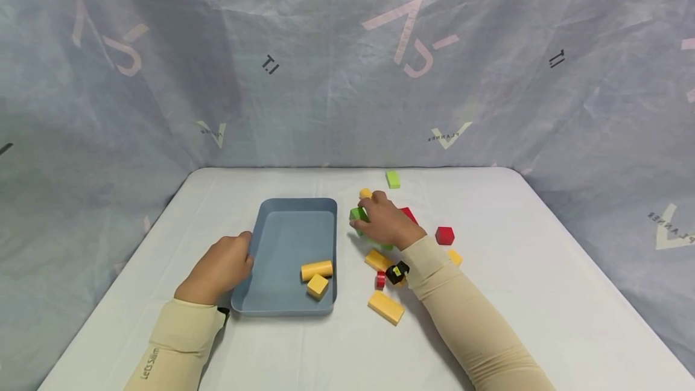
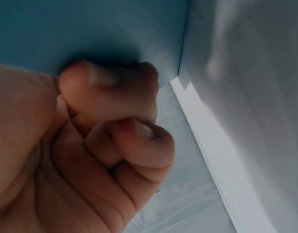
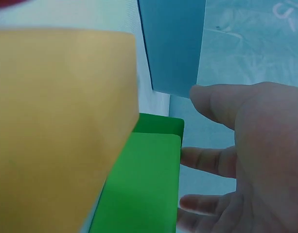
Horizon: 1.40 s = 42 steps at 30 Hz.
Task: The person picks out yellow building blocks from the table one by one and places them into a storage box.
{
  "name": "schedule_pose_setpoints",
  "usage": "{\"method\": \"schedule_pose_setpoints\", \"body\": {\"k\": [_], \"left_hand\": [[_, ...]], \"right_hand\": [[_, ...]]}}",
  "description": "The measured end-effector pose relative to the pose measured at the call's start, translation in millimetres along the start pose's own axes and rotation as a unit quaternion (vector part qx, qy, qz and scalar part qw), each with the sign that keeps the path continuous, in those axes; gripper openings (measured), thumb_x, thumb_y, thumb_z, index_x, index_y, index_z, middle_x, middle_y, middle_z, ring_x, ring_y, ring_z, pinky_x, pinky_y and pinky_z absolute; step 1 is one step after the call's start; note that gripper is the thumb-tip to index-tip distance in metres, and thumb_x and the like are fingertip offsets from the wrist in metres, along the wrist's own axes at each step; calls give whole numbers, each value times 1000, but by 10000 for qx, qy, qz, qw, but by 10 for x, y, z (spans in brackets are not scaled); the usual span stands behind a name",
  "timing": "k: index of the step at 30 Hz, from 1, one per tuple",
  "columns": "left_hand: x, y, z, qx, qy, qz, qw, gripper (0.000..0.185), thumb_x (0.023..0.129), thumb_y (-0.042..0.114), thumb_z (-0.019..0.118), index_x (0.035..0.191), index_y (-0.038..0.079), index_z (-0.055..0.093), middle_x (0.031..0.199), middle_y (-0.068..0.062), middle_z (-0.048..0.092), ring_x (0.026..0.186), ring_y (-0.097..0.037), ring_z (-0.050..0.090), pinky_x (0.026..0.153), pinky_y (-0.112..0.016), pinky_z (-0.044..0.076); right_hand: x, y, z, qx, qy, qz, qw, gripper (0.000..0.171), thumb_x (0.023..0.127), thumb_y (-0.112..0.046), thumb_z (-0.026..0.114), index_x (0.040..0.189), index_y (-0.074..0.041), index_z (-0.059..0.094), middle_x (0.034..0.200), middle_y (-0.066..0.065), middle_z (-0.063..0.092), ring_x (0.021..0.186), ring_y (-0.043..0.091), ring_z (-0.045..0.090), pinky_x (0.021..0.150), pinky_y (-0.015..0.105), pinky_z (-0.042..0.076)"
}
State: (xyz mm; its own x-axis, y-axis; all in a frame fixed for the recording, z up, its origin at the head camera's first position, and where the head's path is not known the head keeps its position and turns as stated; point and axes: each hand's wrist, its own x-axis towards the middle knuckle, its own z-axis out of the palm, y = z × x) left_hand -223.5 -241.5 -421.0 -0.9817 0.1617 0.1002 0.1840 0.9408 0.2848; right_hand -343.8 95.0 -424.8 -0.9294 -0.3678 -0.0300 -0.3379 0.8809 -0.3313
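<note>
Your left hand (image 1: 219,267) rests against the left wall of the blue tray (image 1: 282,240) on the white counter (image 1: 543,270); its fingers are curled and hold nothing. Your right hand (image 1: 382,222) lies over the green block (image 1: 358,215) just right of the tray, fingers spread loosely beside it; whether it grips the block cannot be told. Inside the tray lie a yellow cylinder (image 1: 317,270) and a yellow cube (image 1: 317,286), touching or nearly so. Around your right wrist are scattered yellow blocks (image 1: 386,307), a red hexagonal block (image 1: 444,235) and, farther back, a light green block (image 1: 393,179).
</note>
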Motion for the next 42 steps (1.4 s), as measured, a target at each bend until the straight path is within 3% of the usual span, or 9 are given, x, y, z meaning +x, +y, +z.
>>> {"method": "schedule_pose_setpoints", "body": {"k": [8, 13, 18, 24, 29, 37, 42], "left_hand": [[-12, 5, -9, -5, -11, -66, 10000, 30, 93, -1, 62, 119, -16, 59, 94, -26, 71, 73, -21, 64, 60, -37, 52], [-33, 18, -23, 16, 20, -27, 10000, 31, 93, -2, 62, 120, -17, 59, 94, -27, 71, 74, -22, 65, 61, -38, 52], [-31, 21, -27, 20, 24, -12, 10000, 29, 93, -2, 62, 118, -16, 60, 93, -26, 71, 76, -23, 67, 62, -39, 53], [-12, 24, -27, 6, 30, 39, 10000, 27, 93, -2, 63, 116, -15, 60, 91, -25, 71, 76, -23, 67, 62, -39, 53], [-14, 25, -9, -15, -5, 24, 10000, 33, 93, -2, 62, 122, -17, 58, 97, -29, 71, 79, -25, 69, 63, -40, 54], [-5, 10, -2, -49, -21, 23, 10000, 32, 94, -1, 62, 121, -17, 59, 97, -28, 71, 78, -24, 68, 62, -39, 54], [-1, 6, -1, -33, -13, 12, 10000, 34, 94, -1, 62, 123, -18, 58, 100, -30, 71, 81, -26, 69, 63, -40, 55]], "right_hand": [[-1, 16, -8, -258, -171, 116, 9995, 62, 99, -57, 57, 141, -11, 62, 146, 20, 47, 117, 31, 55, 97, 49, 53], [0, 21, -21, -196, -288, 186, 9992, 54, 100, -57, 57, 125, -11, 68, 144, 23, 47, 99, 28, 60, 79, 40, 53], [6, 38, -35, -94, -461, 361, 9982, 57, 101, -60, 53, 127, -11, 67, 153, 26, 40, 87, 27, 63, 66, 35, 50], [-1, 49, -44, -79, -575, 387, 9976, 72, 101, -62, 50, 156, -15, 45, 157, 23, 39, 111, 31, 58, 86, 45, 54], [-18, 48, -47, 62, -610, 508, 9968, 81, 100, -63, 52, 164, -18, 31, 163, 25, 31, 125, 36, 55, 103, 56, 50], [-35, 62, -48, 111, -567, 549, 9968, 88, 99, -65, 52, 164, -11, 28, 160, 25, 35, 120, 35, 56, 98, 53, 52], [-30, 71, -55, 75, -446, 553, 9974, 83, 100, -63, 51, 161, -9, 35, 157, 25, 40, 113, 32, 57, 93, 50, 52]]}}
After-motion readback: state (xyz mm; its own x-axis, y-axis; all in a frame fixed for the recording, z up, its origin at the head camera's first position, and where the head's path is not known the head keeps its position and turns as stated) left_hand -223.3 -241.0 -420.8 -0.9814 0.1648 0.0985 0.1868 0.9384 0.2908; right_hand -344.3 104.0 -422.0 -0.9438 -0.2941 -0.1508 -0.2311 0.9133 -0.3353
